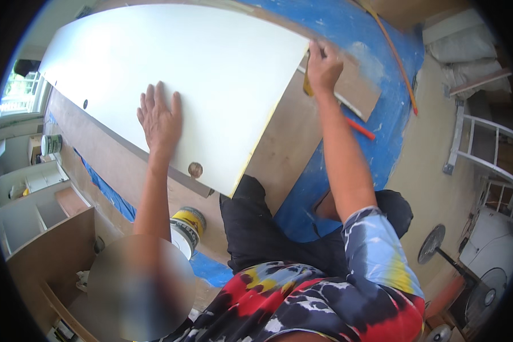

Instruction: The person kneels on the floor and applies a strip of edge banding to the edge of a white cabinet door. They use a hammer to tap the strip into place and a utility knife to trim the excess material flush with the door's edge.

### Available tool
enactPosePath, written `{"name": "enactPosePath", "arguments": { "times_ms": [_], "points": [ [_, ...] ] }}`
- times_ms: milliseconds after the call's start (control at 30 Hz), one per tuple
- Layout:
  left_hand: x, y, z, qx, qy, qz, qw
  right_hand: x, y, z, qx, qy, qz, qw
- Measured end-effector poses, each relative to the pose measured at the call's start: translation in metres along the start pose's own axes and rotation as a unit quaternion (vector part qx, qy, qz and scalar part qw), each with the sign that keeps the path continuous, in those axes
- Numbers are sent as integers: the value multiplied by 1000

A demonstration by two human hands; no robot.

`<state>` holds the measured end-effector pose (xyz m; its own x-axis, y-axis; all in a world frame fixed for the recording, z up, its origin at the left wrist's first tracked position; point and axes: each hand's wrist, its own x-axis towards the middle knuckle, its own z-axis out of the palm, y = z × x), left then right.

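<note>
A long white board (211, 85), like a cabinet door with round holes (195, 170) along its near edge, lies in front of me. My left hand (161, 122) rests flat on its face, fingers stretched out. At the far right corner of the board, my right hand (325, 65) is closed with fingers pinched at the edge. What it grips, if anything, is too small to make out. Just below that hand, a narrow yellow and dark object (308, 84) shows beside the edge. The board's right-hand edge has a yellowish, rough look.
Brown boards (290, 142) lie under the white one, over a blue sheet (302, 199). A yellow-and-white bucket (189, 225) stands near my knee. A red strip (361, 129) and a long orange stick (394, 54) lie to the right. Fans (487, 296) stand at the lower right.
</note>
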<state>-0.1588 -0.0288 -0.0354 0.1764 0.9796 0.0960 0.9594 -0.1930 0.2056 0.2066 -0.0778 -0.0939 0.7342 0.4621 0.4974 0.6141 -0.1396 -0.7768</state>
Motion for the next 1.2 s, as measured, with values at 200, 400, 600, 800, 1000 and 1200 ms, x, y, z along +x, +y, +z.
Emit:
{"name": "enactPosePath", "arguments": {
  "times_ms": [200, 400, 600, 800, 1000, 1200],
  "points": [
    [-2, 3, -6, -2, 9, -4, 1000, 14, -14, 0, 32, -22, 22, 999],
    [-1, 5, -5, -3, 17, -3, 1000, -1, -16, -1, -30, -14, -57, 998],
    [0, 4, -2, 4, 19, 6, 1000, -111, -76, -51, -23, -101, -62, 993],
    [0, 4, -4, 4, 6, -8, 1000, -213, -141, -98, 93, -132, 1, 987],
    [2, 3, -4, 2, -1, -10, 1000, -103, -64, -42, 23, -53, -71, 996],
    [2, 2, -4, -1, 1, -6, 1000, 8, -9, 8, -10, 14, -35, 999]
  ]
}}
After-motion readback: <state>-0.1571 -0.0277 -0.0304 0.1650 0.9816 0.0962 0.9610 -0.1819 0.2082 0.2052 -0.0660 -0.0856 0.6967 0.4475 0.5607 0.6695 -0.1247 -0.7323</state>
